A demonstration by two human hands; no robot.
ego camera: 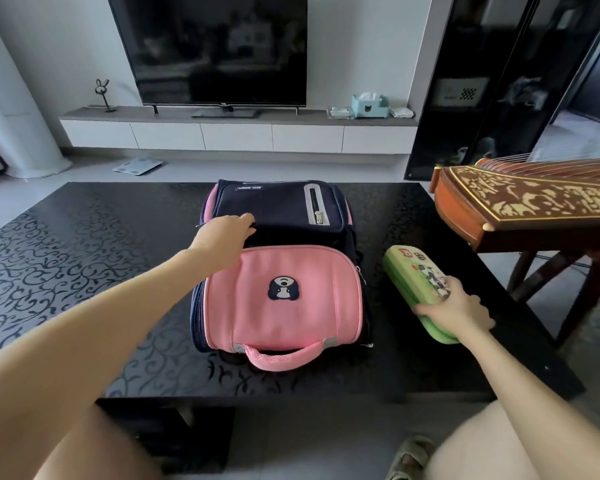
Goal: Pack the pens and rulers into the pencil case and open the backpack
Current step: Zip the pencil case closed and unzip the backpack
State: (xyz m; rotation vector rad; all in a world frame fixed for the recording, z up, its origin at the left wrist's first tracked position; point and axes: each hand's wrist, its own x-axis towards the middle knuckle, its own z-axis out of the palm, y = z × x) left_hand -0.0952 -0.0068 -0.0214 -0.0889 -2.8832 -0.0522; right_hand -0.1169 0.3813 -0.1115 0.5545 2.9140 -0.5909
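Head view. The backpack (284, 299) is laid flat on the black patterned table (84, 237), with its pink handle turned toward the person and its navy pocket section at the far end. A pink flap with a dog emblem is seen on the near half of the backpack.

The left hand (227, 232) is placed on the backpack's far left part, at the dark gap between the navy section and the pink flap. Its fingers are bent down into that gap and the fingertips are hidden; whether anything is pinched cannot be told.

The green pencil case (414, 275) is set on the table just to the right of the backpack, apart from it, and is seen closed. Its near end is gripped by the right hand (461, 308), with the thumb laid along the side facing the backpack and the fingers wrapped over the top.

A carved wooden zither (534, 202) is positioned to the right of the backpack, beyond the table edge. A television (208, 46) is mounted well behind the backpack.
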